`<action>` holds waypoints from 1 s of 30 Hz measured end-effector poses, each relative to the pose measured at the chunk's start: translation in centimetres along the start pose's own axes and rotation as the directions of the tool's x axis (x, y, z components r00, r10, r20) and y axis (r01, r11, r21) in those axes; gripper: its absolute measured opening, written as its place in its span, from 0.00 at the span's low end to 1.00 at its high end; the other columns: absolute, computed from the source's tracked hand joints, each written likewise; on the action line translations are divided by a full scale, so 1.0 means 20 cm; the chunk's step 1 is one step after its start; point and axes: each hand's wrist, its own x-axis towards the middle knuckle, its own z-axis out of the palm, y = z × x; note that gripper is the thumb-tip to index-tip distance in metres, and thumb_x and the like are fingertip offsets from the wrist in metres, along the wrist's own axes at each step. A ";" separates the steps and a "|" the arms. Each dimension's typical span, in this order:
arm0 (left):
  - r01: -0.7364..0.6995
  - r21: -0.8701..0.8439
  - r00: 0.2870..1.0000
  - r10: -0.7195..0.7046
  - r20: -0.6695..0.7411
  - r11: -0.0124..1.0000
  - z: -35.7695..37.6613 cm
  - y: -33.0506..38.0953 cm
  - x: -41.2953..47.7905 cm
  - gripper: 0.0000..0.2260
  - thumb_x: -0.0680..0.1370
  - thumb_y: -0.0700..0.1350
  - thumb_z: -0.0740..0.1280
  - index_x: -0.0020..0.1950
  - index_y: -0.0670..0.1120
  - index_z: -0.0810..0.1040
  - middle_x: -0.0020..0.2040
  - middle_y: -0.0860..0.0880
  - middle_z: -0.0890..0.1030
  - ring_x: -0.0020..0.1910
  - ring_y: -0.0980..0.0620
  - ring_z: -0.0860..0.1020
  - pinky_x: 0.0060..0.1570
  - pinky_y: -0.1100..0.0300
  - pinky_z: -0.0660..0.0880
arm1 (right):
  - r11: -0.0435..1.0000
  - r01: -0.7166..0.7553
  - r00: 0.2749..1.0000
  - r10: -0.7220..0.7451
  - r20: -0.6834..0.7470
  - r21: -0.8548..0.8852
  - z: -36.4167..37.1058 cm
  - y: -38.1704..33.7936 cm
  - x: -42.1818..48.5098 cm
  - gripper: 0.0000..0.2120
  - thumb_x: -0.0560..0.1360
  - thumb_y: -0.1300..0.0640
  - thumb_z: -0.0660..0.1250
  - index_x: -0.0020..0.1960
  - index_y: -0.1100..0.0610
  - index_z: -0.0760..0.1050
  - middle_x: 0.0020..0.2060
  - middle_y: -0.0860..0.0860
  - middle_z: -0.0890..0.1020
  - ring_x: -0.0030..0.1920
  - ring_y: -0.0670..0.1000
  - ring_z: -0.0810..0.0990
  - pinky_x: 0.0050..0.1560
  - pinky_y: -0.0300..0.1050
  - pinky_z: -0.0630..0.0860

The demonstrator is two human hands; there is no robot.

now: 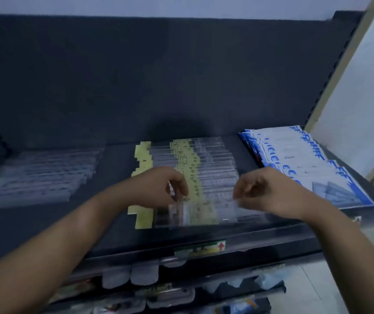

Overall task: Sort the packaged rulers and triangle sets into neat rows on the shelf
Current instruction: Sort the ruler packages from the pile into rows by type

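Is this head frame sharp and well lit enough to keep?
Head view: dim, bluish light; motion blur smears the left hand, right hand and the clear yellow-labelled ruler packet they pinch; the clear ruler packets at far left are soft; wide-angle distortion bows the dark shelf.

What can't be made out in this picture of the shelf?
Head view, the only one:
Blurred: the print on the yellow-labelled ruler packs.
Motion blur: whether the left hand or right hand really pinches the front pack.
Dim, smeared: contents of the clear packs at left.
Cut by the bottom edge: the lower-shelf goods.
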 end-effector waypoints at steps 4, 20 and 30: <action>0.038 -0.338 0.972 -0.114 -0.207 0.940 -0.01 0.06 -0.11 0.12 0.83 0.38 0.57 0.52 0.46 0.81 0.45 0.51 0.82 0.39 0.59 0.78 0.44 0.66 0.75 | 0.994 0.110 0.994 -0.110 0.028 0.008 -0.02 0.02 0.04 0.05 0.69 0.63 0.72 0.39 0.54 0.81 0.34 0.53 0.82 0.33 0.48 0.76 0.40 0.46 0.75; -0.016 -0.302 0.886 -0.127 -0.446 0.953 -0.19 -0.34 -0.74 0.02 0.76 0.43 0.70 0.45 0.45 0.82 0.28 0.59 0.76 0.29 0.60 0.70 0.31 0.68 0.67 | 0.937 0.350 0.931 -0.348 0.106 0.003 0.47 -0.55 0.41 0.09 0.73 0.57 0.71 0.48 0.44 0.77 0.40 0.42 0.81 0.36 0.42 0.76 0.37 0.33 0.72; 0.038 -0.268 0.839 -0.176 -0.515 0.963 -0.47 -1.25 -1.18 0.06 0.72 0.52 0.75 0.44 0.52 0.82 0.38 0.54 0.80 0.32 0.59 0.78 0.33 0.67 0.74 | 0.963 0.267 0.964 -0.267 -0.002 0.039 1.17 -1.05 0.77 0.11 0.70 0.63 0.72 0.43 0.46 0.81 0.38 0.37 0.81 0.34 0.40 0.76 0.36 0.30 0.71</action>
